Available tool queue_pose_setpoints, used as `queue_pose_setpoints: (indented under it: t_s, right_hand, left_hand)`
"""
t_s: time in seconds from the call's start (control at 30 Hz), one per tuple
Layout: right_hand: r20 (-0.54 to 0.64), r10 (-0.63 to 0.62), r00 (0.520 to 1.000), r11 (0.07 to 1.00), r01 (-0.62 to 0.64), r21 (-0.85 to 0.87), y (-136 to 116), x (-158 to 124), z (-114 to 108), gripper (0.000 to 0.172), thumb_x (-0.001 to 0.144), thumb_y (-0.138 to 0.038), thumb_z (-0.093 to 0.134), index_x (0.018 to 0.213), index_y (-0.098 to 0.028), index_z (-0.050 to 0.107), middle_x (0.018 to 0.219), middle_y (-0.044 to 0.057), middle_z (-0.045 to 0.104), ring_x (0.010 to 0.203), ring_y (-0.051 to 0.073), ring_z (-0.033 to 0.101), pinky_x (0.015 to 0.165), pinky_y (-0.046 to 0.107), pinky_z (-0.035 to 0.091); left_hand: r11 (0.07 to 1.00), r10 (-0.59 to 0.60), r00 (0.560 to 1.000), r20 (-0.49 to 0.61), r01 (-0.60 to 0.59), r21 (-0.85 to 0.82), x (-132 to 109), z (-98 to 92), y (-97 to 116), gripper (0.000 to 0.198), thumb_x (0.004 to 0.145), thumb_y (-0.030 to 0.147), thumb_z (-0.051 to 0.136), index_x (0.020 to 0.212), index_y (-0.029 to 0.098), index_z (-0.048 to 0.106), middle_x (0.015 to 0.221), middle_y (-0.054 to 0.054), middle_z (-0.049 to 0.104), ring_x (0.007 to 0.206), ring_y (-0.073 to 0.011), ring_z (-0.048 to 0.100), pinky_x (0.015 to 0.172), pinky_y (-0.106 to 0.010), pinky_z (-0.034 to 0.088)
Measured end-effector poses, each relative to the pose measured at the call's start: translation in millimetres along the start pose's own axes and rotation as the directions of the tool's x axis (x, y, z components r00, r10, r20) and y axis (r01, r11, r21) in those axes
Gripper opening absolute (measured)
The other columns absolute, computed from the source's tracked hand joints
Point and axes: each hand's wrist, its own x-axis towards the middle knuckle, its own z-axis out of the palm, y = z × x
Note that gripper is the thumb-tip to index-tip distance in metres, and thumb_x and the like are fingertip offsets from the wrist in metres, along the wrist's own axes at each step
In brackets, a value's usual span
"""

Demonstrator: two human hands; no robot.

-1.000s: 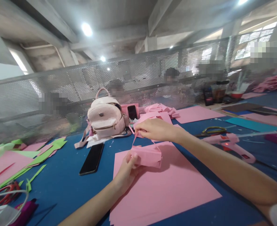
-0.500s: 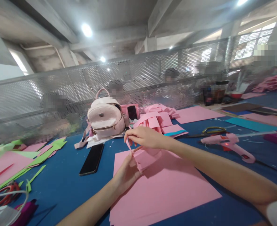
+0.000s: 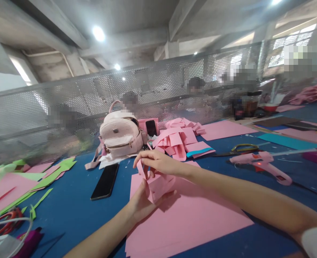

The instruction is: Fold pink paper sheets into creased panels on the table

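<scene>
A small folded pink paper piece (image 3: 160, 185) is held between my two hands, above a stack of large pink sheets (image 3: 196, 225). My left hand (image 3: 141, 202) grips it from below and the left, the thumb pressed at its near upper corner and fingers reaching underneath. From above, my right hand (image 3: 158, 163) curls its fingers around a narrow pink strip (image 3: 140, 167) that stands up from the piece's left end. Part of the paper is hidden behind the right hand. Beyond the hands lies a pile of cut pink pieces (image 3: 176, 139).
A pink glue gun (image 3: 263, 163) with its red light on lies at right, near scissors (image 3: 244, 147). At left are a black phone (image 3: 105, 182), green and pink scraps (image 3: 40, 179) and red-handled scissors (image 3: 9, 220). A backpack (image 3: 121, 134) stands before the perforated metal screen (image 3: 158, 89).
Both hands have shifted slightly left with the folded paper. The paper has tilted, and the left fingers now show beneath it. The right fingers have moved around the strip.
</scene>
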Motion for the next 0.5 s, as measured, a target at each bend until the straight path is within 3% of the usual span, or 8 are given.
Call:
queue_pose_setpoints:
  t_s: [0.23,0.4,0.5]
  right_hand:
    - [-0.012,-0.141,0.99,0.941,0.13,-0.311,10,-1,-2,0.011,0.09,-0.015,0.053,0.088,-0.018,0.063,0.092,0.001,0.069,0.085,0.015,0.062,0.077,0.027,0.046]
    - [0.036,-0.117,0.992,0.887,0.121,-0.445,21,-1,-3,0.017,0.089,-0.012,0.053,0.077,-0.018,0.064,0.079,0.0,0.068,0.073,0.015,0.059,0.068,0.025,0.04]
    - [0.037,-0.099,0.994,0.87,0.105,-0.481,24,0,-3,0.017,0.091,-0.012,0.052,0.083,-0.019,0.065,0.082,-0.001,0.069,0.076,0.015,0.061,0.069,0.025,0.04]
  left_hand:
    - [0.997,-0.059,0.994,-0.091,0.054,-0.061,1,-16.7,-4,0.061,0.068,0.056,0.084,0.116,0.022,0.069,0.122,-0.01,0.07,0.125,-0.0373,0.056,0.108,-0.055,0.038]
    - [0.994,-0.054,0.991,-0.118,0.042,-0.101,3,-14.9,-3,0.059,0.075,0.051,0.082,0.127,0.031,0.063,0.125,-0.006,0.069,0.122,-0.0339,0.059,0.105,-0.056,0.041]
    - [0.989,-0.074,0.992,-0.097,0.061,-0.136,6,-13.2,-3,0.059,0.073,0.055,0.081,0.122,0.024,0.067,0.12,-0.009,0.07,0.114,-0.0318,0.064,0.1,-0.048,0.047]
